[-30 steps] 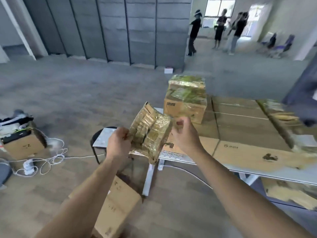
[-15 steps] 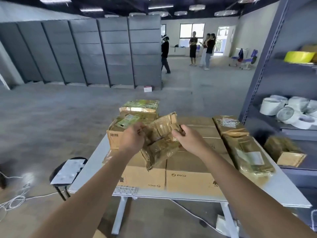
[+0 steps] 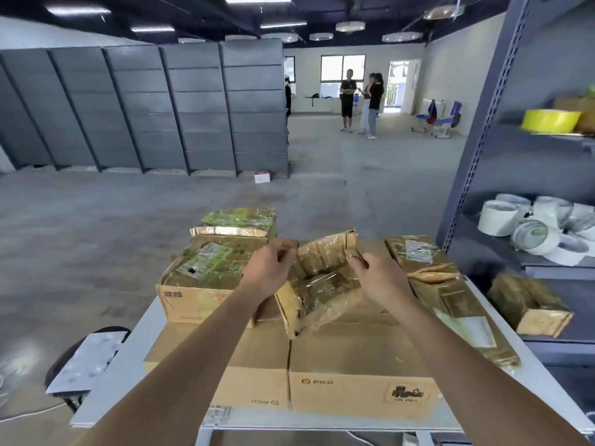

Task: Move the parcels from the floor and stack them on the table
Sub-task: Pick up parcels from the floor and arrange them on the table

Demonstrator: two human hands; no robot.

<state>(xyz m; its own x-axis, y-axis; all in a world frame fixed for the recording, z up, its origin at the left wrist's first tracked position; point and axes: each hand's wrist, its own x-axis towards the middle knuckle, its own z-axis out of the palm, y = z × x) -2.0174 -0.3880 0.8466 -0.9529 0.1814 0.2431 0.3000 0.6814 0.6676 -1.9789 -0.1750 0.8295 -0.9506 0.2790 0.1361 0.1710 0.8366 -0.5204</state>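
White table (image 3: 544,384) carried two flat PICO cartons (image 3: 354,355) at 6 o'clock; taped box stack (image 3: 212,268) sat on them at 10 o'clock, long wrapped parcels (image 3: 450,300) at 3 o'clock. Crumpled tape-wrapped parcel (image 3: 322,278) was held above the cartons, centre. Left hand (image 3: 269,268) and right hand (image 3: 380,275) each pinched its top edge.

left hand (image 3: 269,268) bare | right hand (image 3: 381,278) bare | forearms unsleeved

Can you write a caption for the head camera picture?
Both hands hold a taped parcel above flat boxes on the table.
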